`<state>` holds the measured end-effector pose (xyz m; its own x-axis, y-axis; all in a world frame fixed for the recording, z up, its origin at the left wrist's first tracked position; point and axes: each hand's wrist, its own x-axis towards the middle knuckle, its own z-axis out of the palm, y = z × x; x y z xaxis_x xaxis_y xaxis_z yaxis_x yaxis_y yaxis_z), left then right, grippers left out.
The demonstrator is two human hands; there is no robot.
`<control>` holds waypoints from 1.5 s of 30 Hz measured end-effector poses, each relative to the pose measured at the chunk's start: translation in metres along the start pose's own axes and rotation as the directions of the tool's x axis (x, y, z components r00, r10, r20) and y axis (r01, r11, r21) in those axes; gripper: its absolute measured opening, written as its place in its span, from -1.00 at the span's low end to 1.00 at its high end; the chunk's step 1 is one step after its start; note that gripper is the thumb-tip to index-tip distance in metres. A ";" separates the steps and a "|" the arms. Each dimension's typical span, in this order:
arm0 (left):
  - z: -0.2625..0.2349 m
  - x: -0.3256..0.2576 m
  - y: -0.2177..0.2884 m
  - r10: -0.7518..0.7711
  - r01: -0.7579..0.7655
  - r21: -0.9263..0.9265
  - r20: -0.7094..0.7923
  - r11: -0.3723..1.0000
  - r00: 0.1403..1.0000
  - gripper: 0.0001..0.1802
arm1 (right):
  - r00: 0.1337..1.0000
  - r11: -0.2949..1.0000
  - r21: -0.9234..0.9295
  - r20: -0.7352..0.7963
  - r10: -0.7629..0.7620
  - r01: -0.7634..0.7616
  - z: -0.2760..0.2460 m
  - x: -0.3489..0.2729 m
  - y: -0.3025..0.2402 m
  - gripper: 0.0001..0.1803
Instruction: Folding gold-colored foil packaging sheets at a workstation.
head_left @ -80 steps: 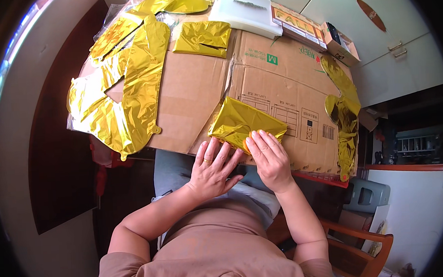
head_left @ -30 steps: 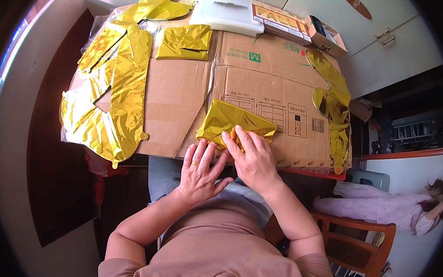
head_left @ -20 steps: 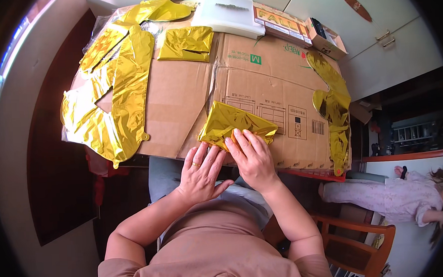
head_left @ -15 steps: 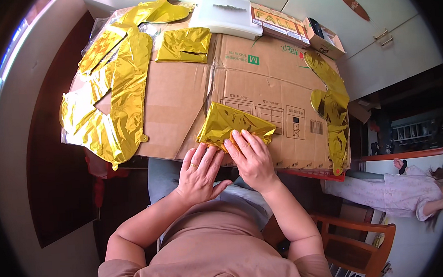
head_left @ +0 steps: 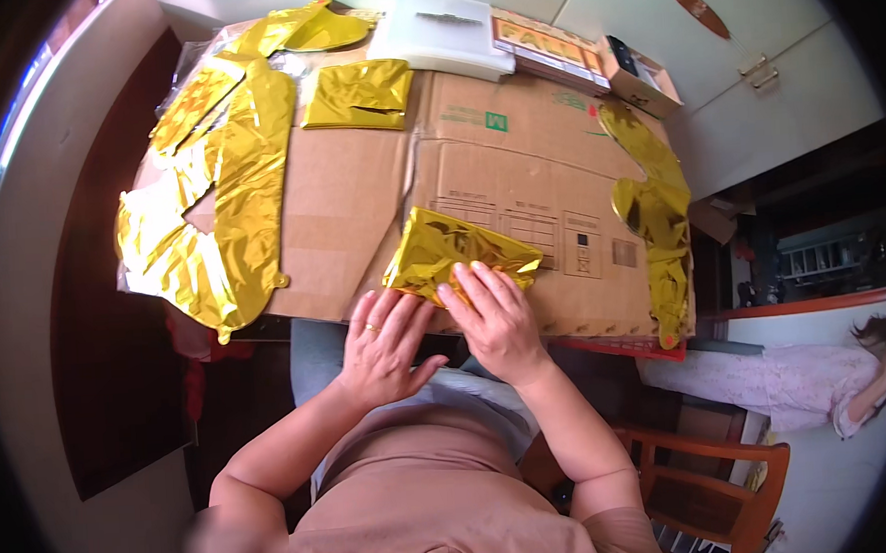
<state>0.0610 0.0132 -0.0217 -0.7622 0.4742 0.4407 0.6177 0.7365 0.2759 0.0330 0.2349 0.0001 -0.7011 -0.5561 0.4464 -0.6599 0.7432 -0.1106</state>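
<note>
A folded gold foil balloon [head_left: 451, 244] lies on the flattened cardboard near its front edge. My right hand [head_left: 501, 324] presses on its lower edge with fingers stretched out. My left hand [head_left: 384, 345], with a ring on one finger, lies flat with its fingertips at the balloon's lower left edge. Neither hand is closed round anything. To the left spreads a large flat gold foil balloon [head_left: 244, 202]. Another folded gold foil packet [head_left: 358, 96] lies beyond, and a long curvy foil balloon [head_left: 665, 220] lies along the right edge.
Under the balloons is the printed cardboard [head_left: 339, 202]. At its back stand a white box [head_left: 441, 41], an orange-and-white printed box [head_left: 551, 50] and a small open carton [head_left: 638, 71]. A wooden chair [head_left: 710, 488] is at the lower right. Another person [head_left: 769, 375] is at the right.
Both hands stay on the folded balloon with little movement. The whole view shifts slightly, the table appearing a bit further left. The person at the right has moved an arm and bent their head.
</note>
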 end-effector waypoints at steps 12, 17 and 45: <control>-0.002 0.005 -0.009 0.069 -0.063 0.064 -0.103 0.996 0.992 -0.31 | 1.000 1.000 -0.028 0.031 0.000 0.001 0.000 -0.001 0.001 -0.57; -0.007 0.018 -0.026 0.236 -0.232 0.041 -0.179 0.972 0.955 -0.35 | 1.000 1.000 -0.006 0.017 -0.001 0.001 -0.001 -0.001 0.003 -0.55; -0.006 0.080 -0.024 0.120 -0.140 0.024 0.386 0.990 0.915 -0.26 | 0.910 0.921 0.061 -0.145 0.389 -0.384 -0.027 -0.024 0.057 -0.72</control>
<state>-0.0136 0.0303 0.0119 -0.6978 0.7083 0.1067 0.7135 0.6741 0.1911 0.0194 0.3008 0.0065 -0.8552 -0.1627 0.4921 -0.3549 0.8758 -0.3272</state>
